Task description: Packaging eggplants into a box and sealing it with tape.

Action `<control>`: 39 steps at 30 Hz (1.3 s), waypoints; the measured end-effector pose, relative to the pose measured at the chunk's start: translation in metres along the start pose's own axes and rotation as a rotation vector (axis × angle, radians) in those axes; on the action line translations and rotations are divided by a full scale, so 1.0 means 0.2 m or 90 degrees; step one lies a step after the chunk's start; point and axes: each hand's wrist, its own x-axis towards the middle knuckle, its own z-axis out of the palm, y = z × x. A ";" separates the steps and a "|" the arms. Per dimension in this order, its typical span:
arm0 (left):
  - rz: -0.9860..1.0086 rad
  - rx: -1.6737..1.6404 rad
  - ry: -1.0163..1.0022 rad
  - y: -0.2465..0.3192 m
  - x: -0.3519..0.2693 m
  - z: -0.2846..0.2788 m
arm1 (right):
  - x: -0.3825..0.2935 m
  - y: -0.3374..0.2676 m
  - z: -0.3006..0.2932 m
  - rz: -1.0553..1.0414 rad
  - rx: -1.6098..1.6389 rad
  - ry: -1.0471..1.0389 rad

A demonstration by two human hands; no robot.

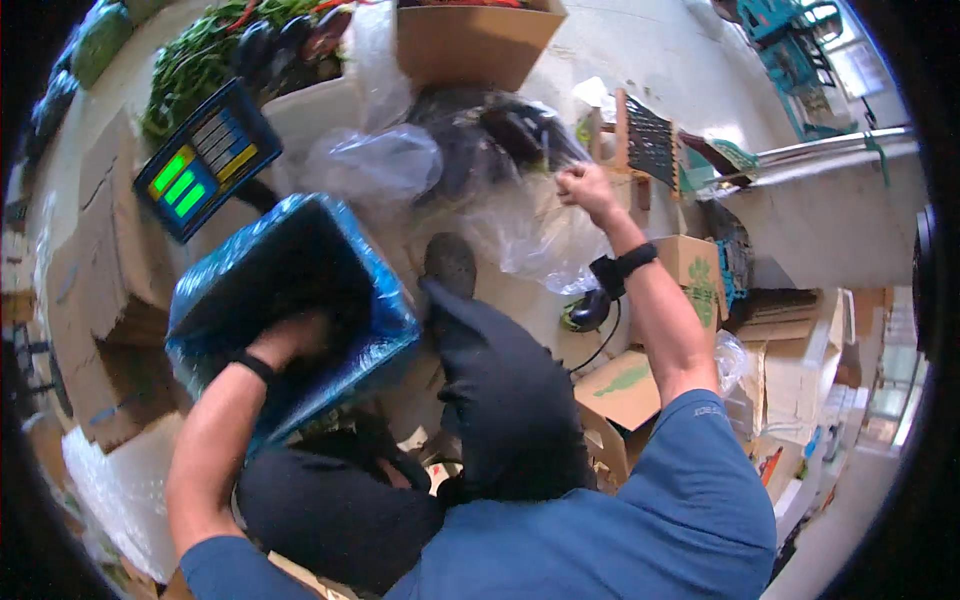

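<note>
My left hand (296, 337) reaches down inside a bin or box lined with blue plastic (375, 259); its fingers are blurred in the dark interior, and whether they hold anything is hidden. My right hand (585, 193) is closed on the edge of a clear plastic bag (525, 232) that spreads across the floor before me. Dark eggplants (517, 131) show in or under the bag's far part. One more eggplant (589, 311) lies on the floor below my right wrist. A digital scale display (208, 160) with lit green digits stands beyond the lined container.
Green peppers (184, 82) and more eggplants (289, 49) fill a container at the back left. A cardboard box (472, 45) stands at the back. Cardboard (112, 255) is stacked on the left, with cartons (679, 277) on the right. My shoe (450, 262) is between the container and the bag.
</note>
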 end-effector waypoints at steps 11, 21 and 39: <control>0.149 -0.118 0.225 0.21 -0.06 -0.12 | 0.43 0.74 -0.06 0.134 -0.651 -0.094; 0.195 -0.127 0.144 -0.11 0.21 0.16 | 0.63 0.45 0.13 -0.280 -0.470 0.303; 0.130 -0.442 0.289 0.25 -0.58 -0.78 | -0.32 -0.47 0.13 -0.294 -0.003 -0.196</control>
